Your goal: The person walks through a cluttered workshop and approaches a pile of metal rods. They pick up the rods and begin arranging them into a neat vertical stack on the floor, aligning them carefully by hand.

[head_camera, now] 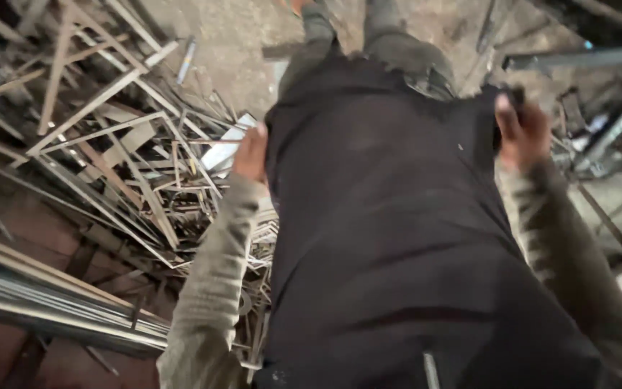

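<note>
A wide black cloth (390, 216) hangs down the front of my body and fills the middle of the view. My left hand (252, 153) sits at its left edge, fingers curled behind the fabric. My right hand (521, 131) grips the cloth's upper right corner, thumb up and fingers wrapped around the dark edge. Both forearms wear grey-green knitted sleeves (210, 288). My trouser legs (368, 36) show beyond the cloth, over a dusty floor.
A tangled heap of thin metal frames and angle strips (131, 158) lies on the left. Long steel bars (52, 295) run along the lower left. Grey metal beams (599, 94) and scrap stand at the right. Bare concrete floor (232, 36) shows at the top.
</note>
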